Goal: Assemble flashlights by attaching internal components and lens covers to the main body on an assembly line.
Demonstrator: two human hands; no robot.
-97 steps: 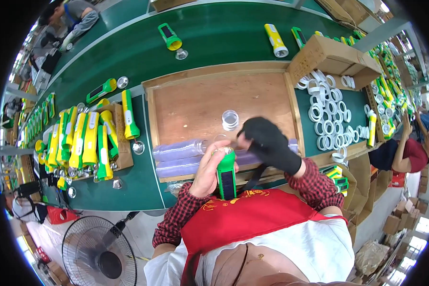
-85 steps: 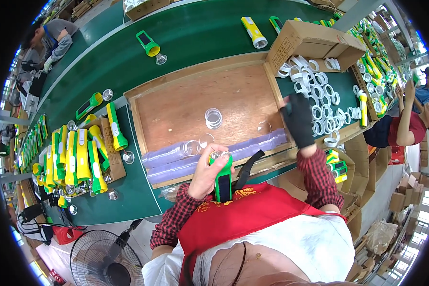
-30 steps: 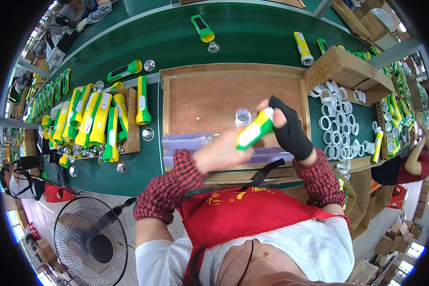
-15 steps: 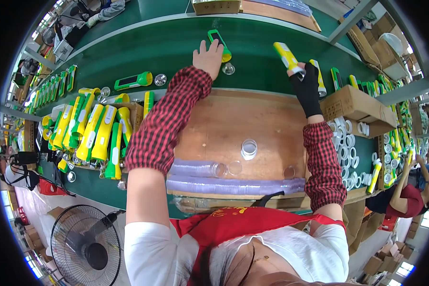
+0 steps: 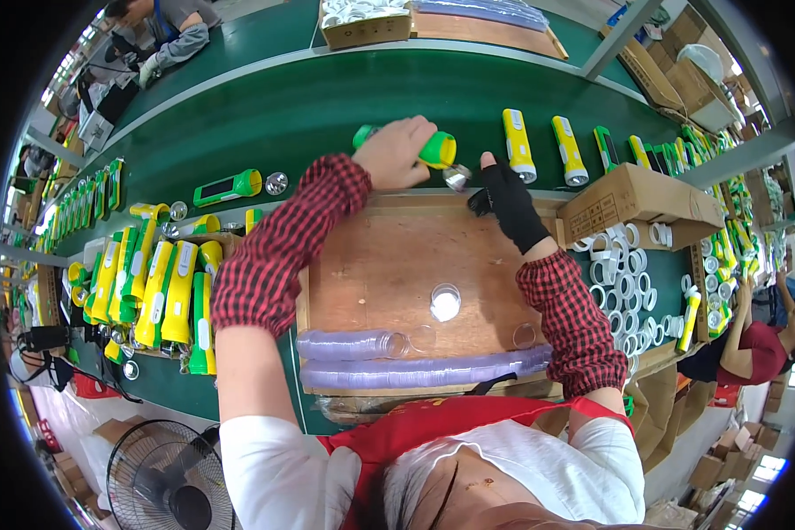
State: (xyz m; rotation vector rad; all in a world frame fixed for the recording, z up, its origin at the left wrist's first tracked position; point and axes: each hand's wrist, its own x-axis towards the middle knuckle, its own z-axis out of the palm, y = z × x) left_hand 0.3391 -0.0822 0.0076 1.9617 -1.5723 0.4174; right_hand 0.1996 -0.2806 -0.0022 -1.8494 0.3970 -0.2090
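Currently, the left hand [image 5: 396, 152] grasps one torch [image 5: 436, 150] from above, fingers wrapped over the body, above the near part of the green bench [image 5: 265, 115], just past the far rim of the tray [image 5: 389, 256]. Governing relation: the torch lies crosswise, its long axis running left to right with a slight drop toward the right; the green end points left, and the open yellow mouth points right, toward the right hand [image 5: 506, 205]. One reflector [image 5: 457, 177] sits just off that mouth, between the two hands; the right hand (gloved in black, thumb tip bare) is the nearer of the two to it. The right hand's grip is released: thumb raised apart from the fingers, nothing seen between them; blur hides whether a finger touches the reflector. Count of parts: two yellow torches [image 5: 518, 146] beyond the right hand, side by side, heads facing the tray; one green torch [image 5: 606, 148] to their right, ahead of a row too crowded to count; one spare torch [image 5: 228, 187] at left, with one spare reflector [image 5: 276, 183] just beside its mouth. Inside the tray: two lens rows [image 5: 424, 369], two loose lenses [image 5: 422, 337] and one lens pile [image 5: 445, 302]. One carton [image 5: 614, 196] lies at right beside the white rings [image 5: 608, 269]; these, and the torches of the left heap [image 5: 159, 287], overlap and allow no exact count.
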